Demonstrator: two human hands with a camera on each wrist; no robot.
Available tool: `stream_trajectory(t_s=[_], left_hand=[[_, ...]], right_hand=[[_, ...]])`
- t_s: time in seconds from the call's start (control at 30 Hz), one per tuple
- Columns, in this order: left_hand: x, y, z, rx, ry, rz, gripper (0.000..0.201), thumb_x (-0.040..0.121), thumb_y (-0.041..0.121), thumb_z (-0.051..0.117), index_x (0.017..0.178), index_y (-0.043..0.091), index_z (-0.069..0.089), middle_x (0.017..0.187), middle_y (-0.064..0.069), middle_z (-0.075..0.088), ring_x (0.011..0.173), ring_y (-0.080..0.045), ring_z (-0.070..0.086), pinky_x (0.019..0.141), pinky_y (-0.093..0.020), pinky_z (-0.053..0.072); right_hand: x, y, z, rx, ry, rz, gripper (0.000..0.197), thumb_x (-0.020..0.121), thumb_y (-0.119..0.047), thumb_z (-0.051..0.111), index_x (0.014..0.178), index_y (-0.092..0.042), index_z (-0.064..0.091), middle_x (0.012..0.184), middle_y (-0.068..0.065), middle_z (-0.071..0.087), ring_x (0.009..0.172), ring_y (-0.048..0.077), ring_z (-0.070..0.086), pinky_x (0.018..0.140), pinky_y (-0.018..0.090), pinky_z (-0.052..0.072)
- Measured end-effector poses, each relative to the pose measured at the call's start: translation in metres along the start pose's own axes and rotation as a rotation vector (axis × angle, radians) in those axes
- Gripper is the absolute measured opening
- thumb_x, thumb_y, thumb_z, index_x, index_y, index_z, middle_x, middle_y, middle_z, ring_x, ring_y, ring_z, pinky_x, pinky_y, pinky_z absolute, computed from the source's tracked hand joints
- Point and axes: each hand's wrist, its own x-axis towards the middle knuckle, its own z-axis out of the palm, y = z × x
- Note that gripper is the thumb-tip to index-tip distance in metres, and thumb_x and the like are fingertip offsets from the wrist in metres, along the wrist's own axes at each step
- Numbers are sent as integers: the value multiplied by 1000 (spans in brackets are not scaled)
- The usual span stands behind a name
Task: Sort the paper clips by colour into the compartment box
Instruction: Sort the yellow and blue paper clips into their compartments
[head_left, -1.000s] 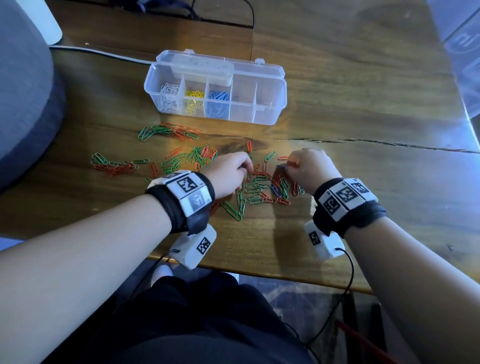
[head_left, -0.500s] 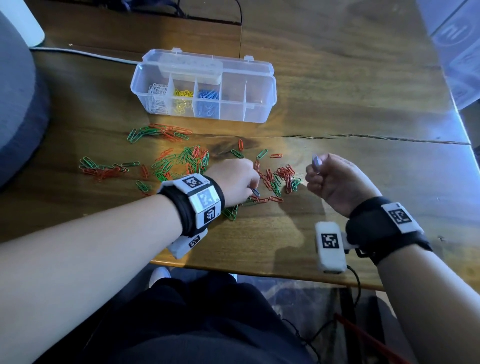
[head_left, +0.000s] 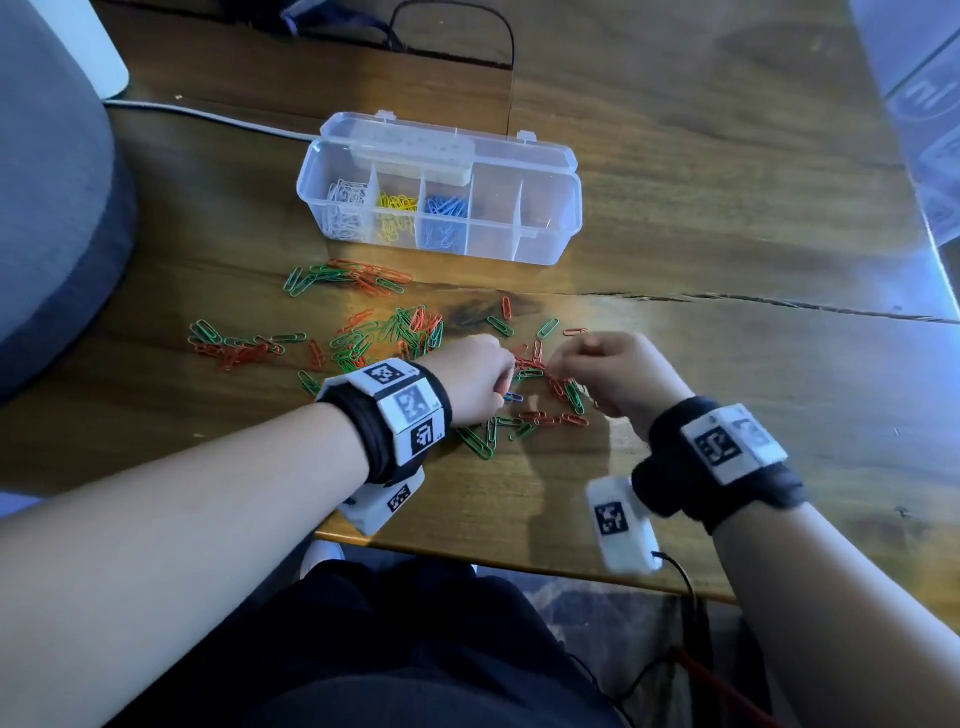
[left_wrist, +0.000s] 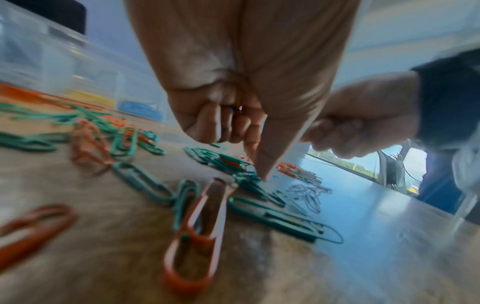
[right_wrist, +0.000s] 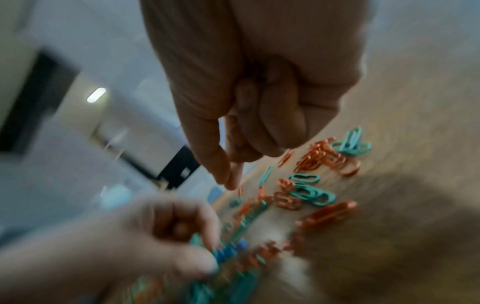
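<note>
Below the compartment box, both hands work the green and orange paper clips strewn on the table. The left hand curls, thumb tip down beside a blue clip; the right hand presses thumb to forefinger, contents not discernible. Light, springy, slick wire probably tangles; pinch one clip across its flat loops.

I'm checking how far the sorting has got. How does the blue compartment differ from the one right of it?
The blue compartment holds a heap of blue clips; the compartment right of it shows no clips. The blue compartment lies partly under the white insert on the lid, while its neighbour lies clear of it. Both are sections of the same clear compartment box, split by thin dividers.
</note>
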Motion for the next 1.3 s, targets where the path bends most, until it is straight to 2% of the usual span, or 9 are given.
stream_trajectory(t_s=[0.1, 0.23, 0.33, 0.57, 0.87, 1.03, 1.13, 1.2, 1.3], left_hand=[[-8, -16, -4, -56, 68, -33, 14, 83, 21, 64, 96, 21, 58, 91, 4, 44, 84, -17, 49, 71, -26, 35], [-26, -35, -10, -118, 171, -92, 13, 84, 23, 61, 97, 24, 58, 86, 5, 55, 78, -20, 56, 70, -30, 45], [-44, -52, -15, -177, 230, -210, 12, 89, 20, 55, 100, 23, 52, 58, 5, 48, 54, -15, 46, 55, -30, 39], [-57, -75, -25, -456, 234, -419, 18, 92, 11, 39, 100, 10, 54, 65, 1, 44, 56, -16, 40, 52, -30, 29], [14, -71, -113, -446, 417, -204, 27, 93, 1, 40, 107, 5, 63, 100, -4, 57, 76, -15, 54, 75, -23, 43], [46, -73, -134, -344, 324, -207, 32, 83, -5, 44, 64, 20, 38, 79, -6, 43, 81, -19, 43, 69, -26, 33], [37, -75, -131, -326, 276, -210, 26, 86, -2, 47, 102, 12, 62, 109, -10, 59, 106, -25, 54, 90, -32, 45], [22, -78, -128, -358, 295, -173, 46, 89, 0, 48, 133, 10, 50, 135, -11, 52, 123, -25, 50, 101, -34, 43], [-14, -84, -116, -459, 354, -130, 36, 90, 3, 50, 126, 11, 55, 117, -2, 60, 99, -16, 59, 83, -25, 49]], right_hand=[[-5, 4, 19, -531, -3, -144, 8, 80, -18, 66, 82, -22, 73, 46, -11, 45, 48, 3, 43, 49, 16, 34], [-8, 5, 40, -767, 40, -148, 18, 87, -27, 54, 99, -26, 67, 81, -2, 65, 83, 23, 61, 70, 29, 49], [-6, 4, 44, -898, 33, -184, 21, 91, -26, 47, 104, -22, 63, 97, 3, 68, 88, 27, 63, 75, 35, 53], [1, 1, 51, -915, -43, -177, 13, 87, -22, 48, 94, -18, 58, 93, 4, 66, 81, 24, 62, 73, 36, 55], [1, -4, 57, -907, -60, -141, 13, 91, -22, 48, 96, -20, 59, 100, 3, 66, 85, 20, 60, 70, 28, 46], [6, -10, 58, -851, -91, -86, 14, 89, -15, 48, 95, -15, 61, 100, 6, 66, 86, 20, 60, 76, 29, 50], [3, -8, 59, -844, -61, -80, 18, 90, -12, 45, 100, -14, 60, 102, 6, 65, 85, 20, 58, 73, 29, 49], [1, -7, 59, -866, -46, -67, 20, 90, -12, 45, 104, -14, 59, 101, 6, 64, 82, 20, 58, 69, 27, 46], [-1, -8, 62, -955, -36, -64, 19, 88, -15, 46, 104, -11, 57, 98, 7, 64, 84, 25, 60, 69, 30, 49]])
